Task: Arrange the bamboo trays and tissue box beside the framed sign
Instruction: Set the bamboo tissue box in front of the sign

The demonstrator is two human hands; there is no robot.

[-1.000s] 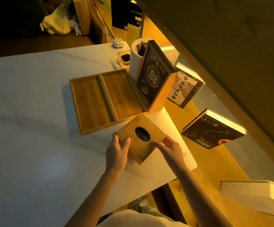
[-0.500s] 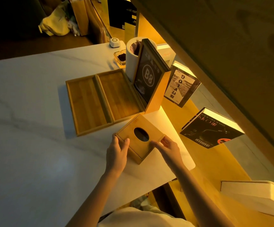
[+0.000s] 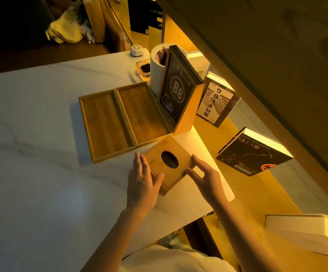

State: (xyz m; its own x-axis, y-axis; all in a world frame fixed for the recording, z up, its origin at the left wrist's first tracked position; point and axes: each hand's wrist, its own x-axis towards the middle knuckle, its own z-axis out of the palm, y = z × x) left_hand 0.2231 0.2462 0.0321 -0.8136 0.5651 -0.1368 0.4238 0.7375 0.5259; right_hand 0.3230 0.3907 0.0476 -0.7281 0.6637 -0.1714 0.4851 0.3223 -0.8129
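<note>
1. Two shallow rectangular bamboo trays, left tray (image 3: 103, 127) and right tray (image 3: 142, 112), lie flat side by side, long edges touching, both empty.
2. Bamboo tissue box (image 3: 169, 160), oval opening on top, sits turned cornerwise at the trays' 5 o'clock, just beside them.
3. Framed sign (image 3: 177, 91), dark, marked "B8", stands tilted at the right tray's 3 o'clock edge.
</note>
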